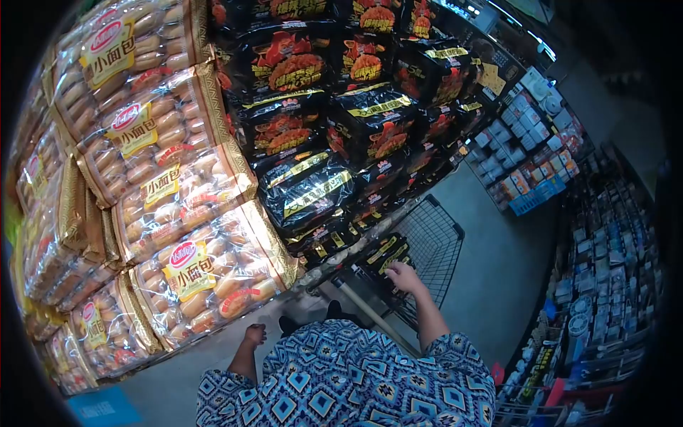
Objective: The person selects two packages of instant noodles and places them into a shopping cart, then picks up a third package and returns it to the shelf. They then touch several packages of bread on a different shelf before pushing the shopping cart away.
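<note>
My right hand point(404, 277) is over the wire shopping cart point(440, 238), palm down, its fingers loosely bent and a little apart. Right by its fingertips, a black multipack of instant noodles point(386, 250) lies in the cart. My left hand point(256, 334) hangs low beside the bread display, fingers curled in with nothing visible in them. Nearest to it is a clear, gold-edged bag of small bread rolls point(206, 267). The cart's push handle point(366, 310) runs between my two hands, in front of my body.
Stacked black noodle multipacks point(309, 192) rise ahead, next to piled bread bags point(135, 132). A rack with boxed goods point(526, 135) and a blue basket point(537, 197) stands at the back right. Shelves of small packaged goods point(605, 263) curve along the right. Grey floor point(491, 263) lies between.
</note>
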Demonstrator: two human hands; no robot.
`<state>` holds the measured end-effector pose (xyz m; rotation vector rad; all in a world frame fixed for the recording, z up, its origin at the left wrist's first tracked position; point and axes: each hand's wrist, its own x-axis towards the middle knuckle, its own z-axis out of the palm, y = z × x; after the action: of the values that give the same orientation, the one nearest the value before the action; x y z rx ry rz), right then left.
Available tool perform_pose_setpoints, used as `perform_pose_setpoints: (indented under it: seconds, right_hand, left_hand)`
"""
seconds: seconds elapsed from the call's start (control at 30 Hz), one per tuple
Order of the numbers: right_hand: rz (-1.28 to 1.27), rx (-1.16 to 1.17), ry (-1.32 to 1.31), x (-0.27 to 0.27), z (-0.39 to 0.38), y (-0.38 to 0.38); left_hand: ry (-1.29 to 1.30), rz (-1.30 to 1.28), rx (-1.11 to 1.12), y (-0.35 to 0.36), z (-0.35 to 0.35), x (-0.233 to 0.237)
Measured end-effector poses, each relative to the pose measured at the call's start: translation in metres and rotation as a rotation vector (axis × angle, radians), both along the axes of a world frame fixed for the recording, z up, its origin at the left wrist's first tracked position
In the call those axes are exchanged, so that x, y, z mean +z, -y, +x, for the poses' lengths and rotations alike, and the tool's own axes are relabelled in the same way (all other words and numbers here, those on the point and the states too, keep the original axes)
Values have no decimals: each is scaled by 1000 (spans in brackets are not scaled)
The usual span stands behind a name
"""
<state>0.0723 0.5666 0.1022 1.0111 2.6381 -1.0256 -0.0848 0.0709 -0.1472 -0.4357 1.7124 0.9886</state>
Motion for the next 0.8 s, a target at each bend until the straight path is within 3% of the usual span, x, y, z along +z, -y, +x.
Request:
perform_pose_setpoints:
  seconds: [0.1,0.13,0.27,0.4,0.6,0.67,0.8]
  right_hand:
    - [89,94,-96,42,-32,-26]
    - [144,68,-281,52,-43,-39]
    - [249,48,-690,182,-117,-52]
    - [421,216,-925,262,-188,-60]
    - [615,410,-736,287,-280,-82]
    - [814,509,-640,286,-299,-88]
    - [819,555,-411,293,-320,-91]
  left_hand:
    - [-18,21,37,-14,0,2]
    - [-21,29,45,-20,0,1]
    - [-9,23,46,-29,8,0]
    - [-22,57,133,-33,23,5]
    - [-9,51,290,-16,54,9]
    - [-12,42,345,-3,67,0]
    - [-33,5,458,8,91,3]
